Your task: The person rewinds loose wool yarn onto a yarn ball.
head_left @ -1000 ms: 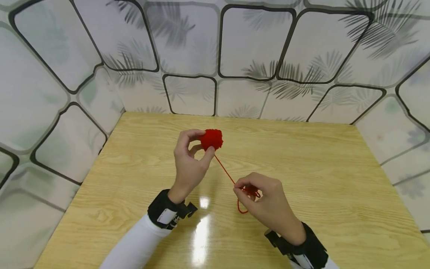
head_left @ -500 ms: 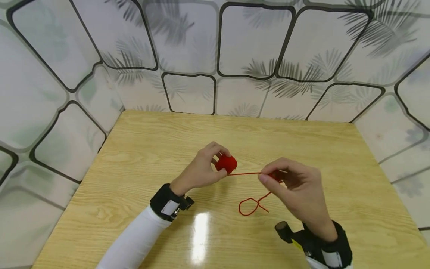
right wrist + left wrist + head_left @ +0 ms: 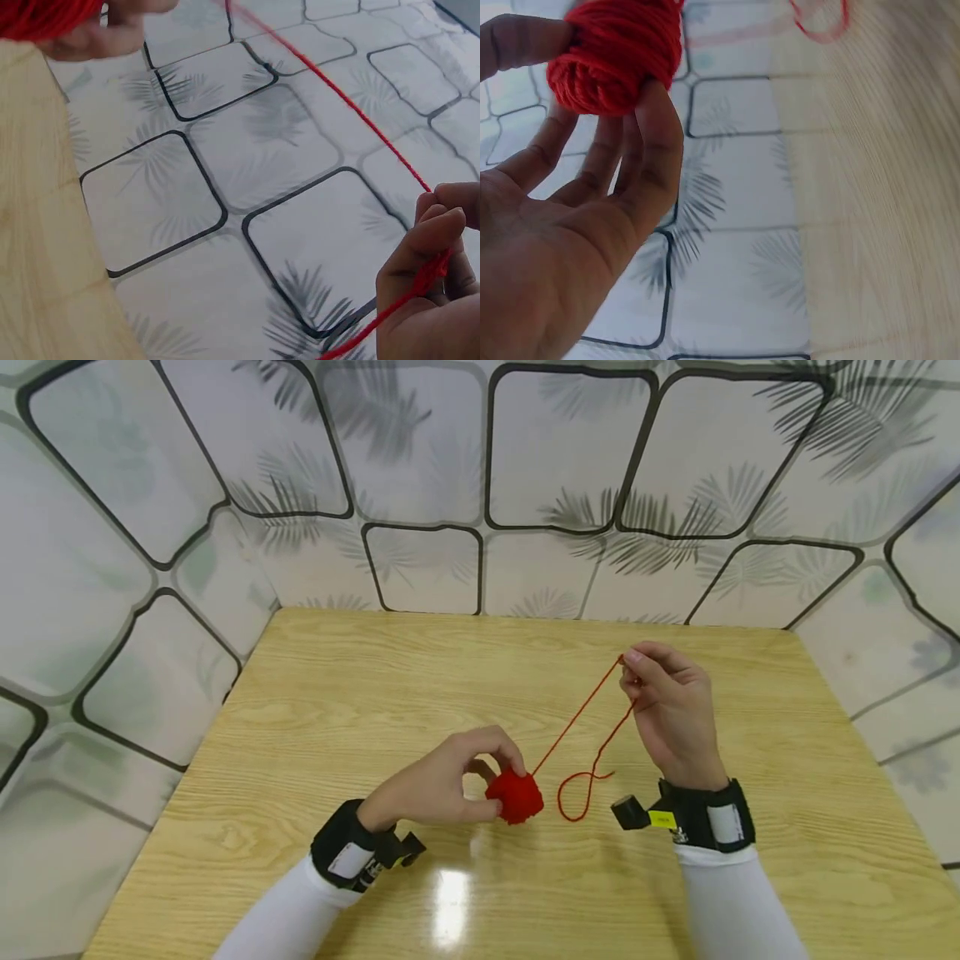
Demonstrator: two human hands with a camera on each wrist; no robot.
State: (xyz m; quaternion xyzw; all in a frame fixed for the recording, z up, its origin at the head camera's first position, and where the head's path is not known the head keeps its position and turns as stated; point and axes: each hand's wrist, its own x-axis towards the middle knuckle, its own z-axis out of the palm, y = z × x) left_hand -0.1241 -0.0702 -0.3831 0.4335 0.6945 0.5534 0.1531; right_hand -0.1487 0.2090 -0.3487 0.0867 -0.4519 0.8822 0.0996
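Observation:
In the head view a small red ball of yarn is held between the thumb and fingers of my left hand, over the middle of the table. The left wrist view shows the wound strands of the ball gripped at its sides by the left hand. From the ball a taut strand of yarn climbs to my right hand, which pinches it between thumb and forefinger. Some yarn is bunched in the right palm, and a loose looped tail hangs below it.
A light wooden table spreads beneath both hands. Patterned panels with dark outlines and leaf prints stand behind it and at both sides. Each wrist wears a black strap with a small camera.
The left hand has brought the ball nearer the body and to the right. My right hand has risen away and rightward, drawing the strand longer, and the loose tail has come off the hand into a hanging loop.

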